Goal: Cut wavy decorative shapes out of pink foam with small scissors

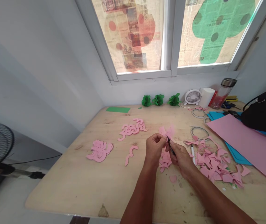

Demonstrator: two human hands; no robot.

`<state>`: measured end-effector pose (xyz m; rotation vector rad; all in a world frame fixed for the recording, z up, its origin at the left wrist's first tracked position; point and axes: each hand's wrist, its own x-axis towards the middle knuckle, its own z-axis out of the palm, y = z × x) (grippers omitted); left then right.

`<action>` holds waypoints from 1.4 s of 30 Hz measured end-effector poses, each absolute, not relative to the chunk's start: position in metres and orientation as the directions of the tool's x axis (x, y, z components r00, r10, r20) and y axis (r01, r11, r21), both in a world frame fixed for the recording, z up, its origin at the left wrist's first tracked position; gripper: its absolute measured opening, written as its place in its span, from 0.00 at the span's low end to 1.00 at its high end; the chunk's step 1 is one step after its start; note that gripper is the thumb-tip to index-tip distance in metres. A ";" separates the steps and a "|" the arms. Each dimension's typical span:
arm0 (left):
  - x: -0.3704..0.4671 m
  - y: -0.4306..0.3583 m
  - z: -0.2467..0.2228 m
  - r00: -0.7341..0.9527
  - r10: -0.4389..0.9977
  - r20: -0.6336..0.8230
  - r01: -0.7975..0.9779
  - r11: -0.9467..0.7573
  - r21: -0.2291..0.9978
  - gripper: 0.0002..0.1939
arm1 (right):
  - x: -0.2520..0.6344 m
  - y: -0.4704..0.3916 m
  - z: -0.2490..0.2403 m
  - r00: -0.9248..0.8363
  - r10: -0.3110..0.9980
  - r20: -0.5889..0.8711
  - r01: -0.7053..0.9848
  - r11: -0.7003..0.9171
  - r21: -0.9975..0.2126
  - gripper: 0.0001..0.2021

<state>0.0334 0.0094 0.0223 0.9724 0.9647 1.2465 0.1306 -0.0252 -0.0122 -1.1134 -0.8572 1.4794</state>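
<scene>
My left hand (155,144) is closed, pinching a piece of pink paper (169,130) between thumb and fingers. In my right hand (180,154) is a slim black tool, seemingly scissors (171,145), its tip against the paper close to my left fingertips. My fingers hide most of the tool and part of the paper. Beneath and between my hands lies a small pile of pink paper pieces (165,160). One wavy pink cutout (131,155) rests alone to the left of my left hand.
Pink cutouts are stacked (99,151) at left, with another group (133,127) behind. Pink scraps (214,163), a white pen (193,154), tape rings (199,133) and pink card (247,143) lie right. Green paper ornaments (158,100), a small fan (192,97) and a bottle (223,93) line the back.
</scene>
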 end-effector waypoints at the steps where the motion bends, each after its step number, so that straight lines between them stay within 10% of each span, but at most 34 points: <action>1: 0.033 0.009 0.022 0.077 0.996 -0.047 -0.298 0.068 0.952 0.09 | 0.131 -0.025 -0.013 -0.020 0.980 -0.198 -0.314 -0.194 -0.929 0.19; 42: 0.034 0.009 0.021 0.072 0.995 -0.065 -0.295 0.083 0.952 0.08 | 0.131 -0.023 -0.013 0.005 0.982 -0.191 -0.284 -0.182 -0.941 0.19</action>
